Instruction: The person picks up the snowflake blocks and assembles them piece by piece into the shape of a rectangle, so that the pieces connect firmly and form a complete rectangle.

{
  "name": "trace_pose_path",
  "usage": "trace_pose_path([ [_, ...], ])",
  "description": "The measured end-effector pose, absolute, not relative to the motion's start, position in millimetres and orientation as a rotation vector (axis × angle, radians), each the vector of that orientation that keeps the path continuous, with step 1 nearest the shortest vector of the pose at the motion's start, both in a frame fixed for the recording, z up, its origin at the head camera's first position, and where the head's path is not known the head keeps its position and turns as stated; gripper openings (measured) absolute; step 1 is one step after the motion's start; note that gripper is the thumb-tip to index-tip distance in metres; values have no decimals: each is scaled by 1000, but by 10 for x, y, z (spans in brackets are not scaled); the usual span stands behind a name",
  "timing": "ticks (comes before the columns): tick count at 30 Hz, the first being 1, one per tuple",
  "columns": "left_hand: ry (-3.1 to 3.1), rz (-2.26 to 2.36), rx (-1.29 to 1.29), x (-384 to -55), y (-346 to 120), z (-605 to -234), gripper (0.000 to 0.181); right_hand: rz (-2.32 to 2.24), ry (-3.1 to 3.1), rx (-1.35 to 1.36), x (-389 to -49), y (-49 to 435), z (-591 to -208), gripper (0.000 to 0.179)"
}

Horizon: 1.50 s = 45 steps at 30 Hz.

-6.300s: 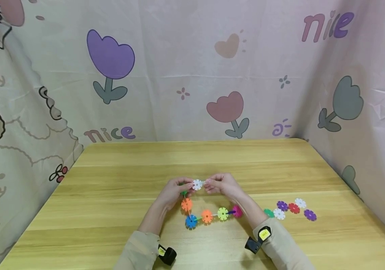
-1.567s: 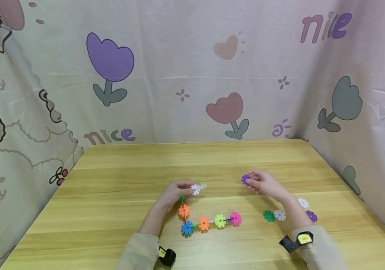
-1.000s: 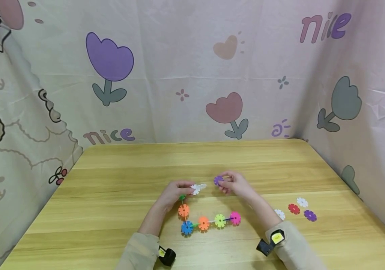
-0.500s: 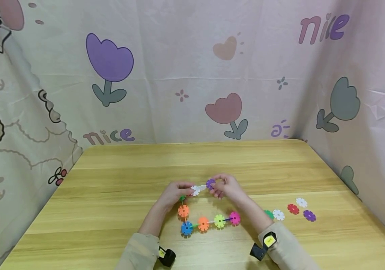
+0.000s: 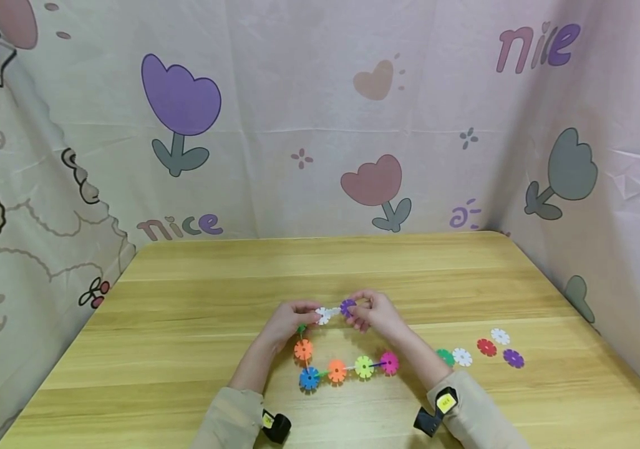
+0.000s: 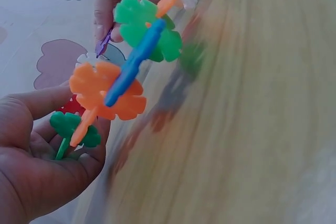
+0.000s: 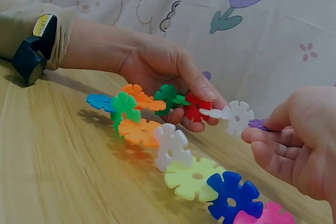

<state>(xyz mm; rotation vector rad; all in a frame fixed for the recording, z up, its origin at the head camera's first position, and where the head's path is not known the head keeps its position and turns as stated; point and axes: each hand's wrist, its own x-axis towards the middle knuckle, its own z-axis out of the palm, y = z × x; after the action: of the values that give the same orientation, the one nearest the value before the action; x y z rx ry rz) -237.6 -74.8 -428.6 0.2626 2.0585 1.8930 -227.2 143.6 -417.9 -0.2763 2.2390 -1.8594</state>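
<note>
My left hand (image 5: pixel 288 324) pinches a red snowflake disc (image 7: pixel 195 107) in a chain of slotted plastic snowflake discs. From the red disc one white disc (image 7: pixel 209 113) leads to another white disc (image 7: pixel 238 118). My right hand (image 5: pixel 375 313) pinches a purple snowflake disc (image 5: pixel 347 307) between thumb and fingers, its edge right at the outer white disc. The chain bends through green (image 7: pixel 167 97), orange (image 5: pixel 304 350) and blue discs (image 5: pixel 309 378), then goes right past another orange disc (image 5: pixel 337 371) and a yellow-green disc (image 5: pixel 363 366) to a pink disc (image 5: pixel 390 363).
Loose discs lie right of my right forearm on the wooden table (image 5: pixel 196 312): green (image 5: pixel 445 357), white (image 5: pixel 463 357), red (image 5: pixel 486 347), another white disc (image 5: pixel 500 336) and purple (image 5: pixel 513 358). A printed cloth (image 5: pixel 275 75) hangs behind and beside the table.
My right hand has left the chain, picked a purple disc from the loose ones and carried it left to the white disc. My left hand has kept its hold on the chain.
</note>
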Motion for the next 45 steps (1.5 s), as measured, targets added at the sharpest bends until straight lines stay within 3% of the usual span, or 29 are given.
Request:
trace_pose_path([
  [20, 2023, 1945, 284, -2367, -723, -4227, 29, -1930, 2247, -300, -2268, 1335, -4214, 28],
  [34, 2057, 1723, 337, -2390, -767, -4260, 41, -1845, 2243, -325, -2293, 1361, -4247, 29],
  [45, 2161, 1585, 464, -2447, -725, -4219, 38, -1809, 2255, -323, -2261, 1296, -4151, 28],
])
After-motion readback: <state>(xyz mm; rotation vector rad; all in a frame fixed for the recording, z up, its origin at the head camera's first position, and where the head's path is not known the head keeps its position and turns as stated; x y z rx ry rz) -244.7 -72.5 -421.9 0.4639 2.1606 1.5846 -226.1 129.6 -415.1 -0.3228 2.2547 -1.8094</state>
